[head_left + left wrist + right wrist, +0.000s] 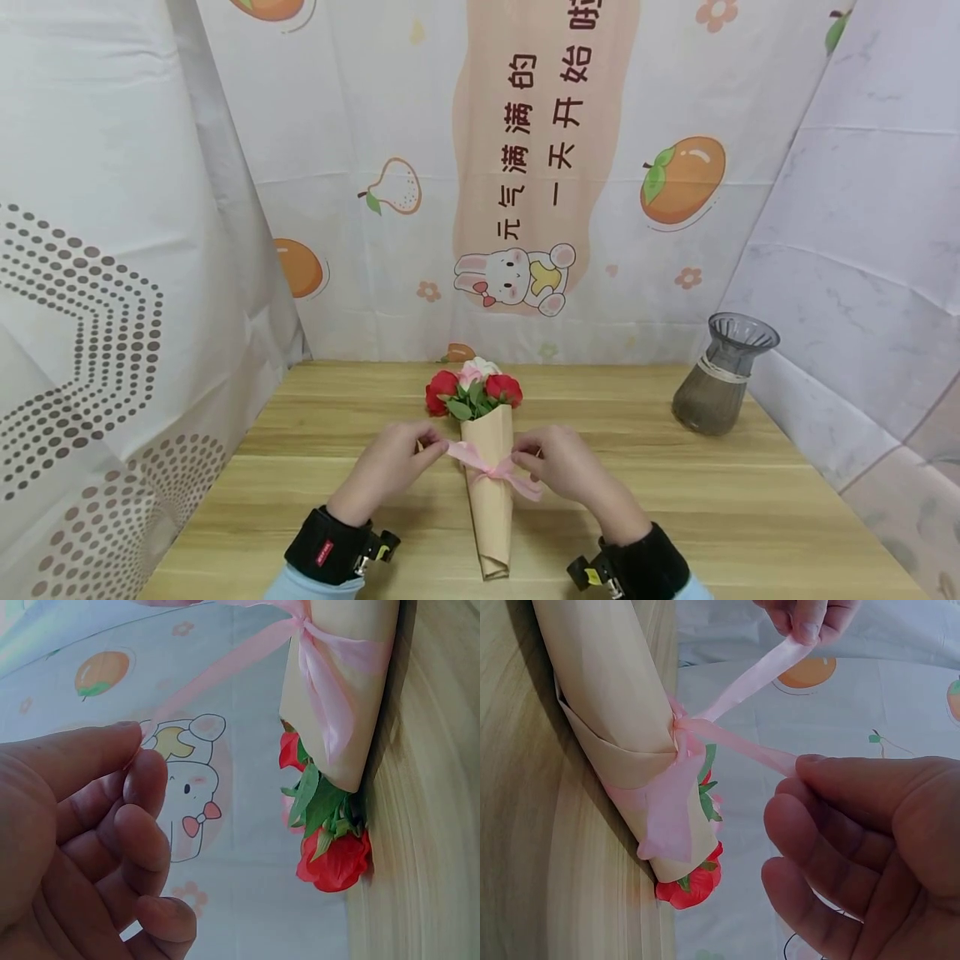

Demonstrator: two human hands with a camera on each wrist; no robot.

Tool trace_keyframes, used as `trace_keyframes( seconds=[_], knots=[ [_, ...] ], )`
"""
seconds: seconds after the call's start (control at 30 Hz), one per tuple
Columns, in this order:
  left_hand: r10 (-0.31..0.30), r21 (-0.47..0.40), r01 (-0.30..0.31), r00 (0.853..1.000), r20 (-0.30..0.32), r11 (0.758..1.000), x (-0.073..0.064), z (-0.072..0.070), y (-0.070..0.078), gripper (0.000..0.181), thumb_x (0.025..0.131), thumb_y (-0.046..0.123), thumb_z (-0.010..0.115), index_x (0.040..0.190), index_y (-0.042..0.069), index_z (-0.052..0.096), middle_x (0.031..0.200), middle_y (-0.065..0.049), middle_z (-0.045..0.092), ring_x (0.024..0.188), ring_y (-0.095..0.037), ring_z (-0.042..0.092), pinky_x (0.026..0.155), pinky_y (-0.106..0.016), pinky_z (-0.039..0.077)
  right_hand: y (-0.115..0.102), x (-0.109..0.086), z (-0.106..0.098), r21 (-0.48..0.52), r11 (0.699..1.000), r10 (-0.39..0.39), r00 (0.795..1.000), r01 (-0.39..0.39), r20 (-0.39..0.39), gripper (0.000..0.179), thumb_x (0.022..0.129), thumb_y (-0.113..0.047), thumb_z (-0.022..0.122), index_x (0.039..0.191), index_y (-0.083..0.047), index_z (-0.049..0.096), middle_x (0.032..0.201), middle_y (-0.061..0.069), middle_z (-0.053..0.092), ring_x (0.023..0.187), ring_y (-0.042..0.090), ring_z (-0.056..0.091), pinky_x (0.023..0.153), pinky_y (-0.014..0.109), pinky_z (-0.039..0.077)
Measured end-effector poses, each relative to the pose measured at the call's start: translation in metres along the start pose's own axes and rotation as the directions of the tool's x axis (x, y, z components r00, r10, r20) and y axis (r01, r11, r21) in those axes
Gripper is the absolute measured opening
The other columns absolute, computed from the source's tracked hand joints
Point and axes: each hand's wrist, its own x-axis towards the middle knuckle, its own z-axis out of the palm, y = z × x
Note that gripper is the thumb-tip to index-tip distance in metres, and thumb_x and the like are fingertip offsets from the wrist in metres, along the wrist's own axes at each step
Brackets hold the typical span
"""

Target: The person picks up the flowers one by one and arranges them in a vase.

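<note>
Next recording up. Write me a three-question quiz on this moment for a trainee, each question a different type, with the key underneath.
1. What do the left hand and the right hand each pinch?
2. True or false: in the head view, the grey see-through vase stands to the right of the bouquet.
3. What colour is the wrapping paper?
(a) white
(b) tan
(c) green

Key:
1. One strand each of the pink ribbon tied around the paper.
2. True.
3. (b) tan.
</note>
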Motion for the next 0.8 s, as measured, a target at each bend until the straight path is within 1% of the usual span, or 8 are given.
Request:
trace_keyframes(
  seconds=[0.17,0.3,0.47,0.67,0.8],
  knots=[
    [-0.020,0.000,0.020,1.000,0.018,1.000,0.000,-0.003,-0.002,0.011,0.098,0.025,0.070,0.087,0.021,0.072,0.076,0.013,0.062,0.065,-0.006,0.051,0.059,-0.022,0.043,0.001,-0.001,-0.003,0.029,0.999,0.012,1.000,-0.012,0.020,0.010,0.095,-0.012,0.071,0.087,-0.015,0.077,0.072,-0.007,0.070,0.056,0.005,0.060,0.055,0.021,0.048],
    [-0.035,0.004,0.035,0.999,0.033,0.999,0.000,-0.005,-0.005,0.013,0.097,0.024,0.070,0.085,0.022,0.070,0.074,0.013,0.060,0.064,-0.007,0.049,0.058,-0.022,0.042,0.003,-0.001,-0.004,0.047,0.998,0.030,0.999,-0.032,0.033,0.010,0.096,-0.011,0.070,0.089,-0.012,0.077,0.071,-0.008,0.068,0.058,0.011,0.065,0.054,0.021,0.048],
    [-0.024,0.018,0.023,0.999,0.037,1.000,-0.001,-0.007,-0.008,0.015,0.096,0.023,0.071,0.082,0.022,0.068,0.072,0.013,0.059,0.062,-0.005,0.048,0.058,-0.022,0.041,0.005,-0.002,-0.006,0.067,0.995,0.065,0.997,-0.068,0.048,0.010,0.096,-0.011,0.068,0.091,-0.010,0.076,0.071,-0.007,0.067,0.061,0.017,0.067,0.053,0.022,0.047],
    [-0.044,0.005,0.044,0.997,0.059,0.999,-0.001,-0.009,-0.011,0.015,0.096,0.022,0.072,0.081,0.021,0.068,0.070,0.012,0.058,0.060,-0.006,0.048,0.056,-0.022,0.040,0.009,-0.003,-0.007,0.054,0.996,0.072,0.997,-0.074,0.039,0.009,0.095,-0.011,0.069,0.092,-0.010,0.077,0.071,-0.007,0.067,0.060,0.014,0.066,0.052,0.022,0.048],
    [-0.058,-0.003,0.058,0.995,0.075,0.998,-0.002,-0.010,-0.012,0.017,0.095,0.022,0.072,0.080,0.020,0.068,0.069,0.010,0.057,0.059,-0.008,0.047,0.055,-0.022,0.038,0.010,-0.004,-0.008,0.056,0.995,0.081,0.996,-0.083,0.040,0.009,0.095,-0.011,0.069,0.091,-0.009,0.077,0.073,-0.002,0.070,0.060,0.013,0.065,0.052,0.023,0.048]
  ],
)
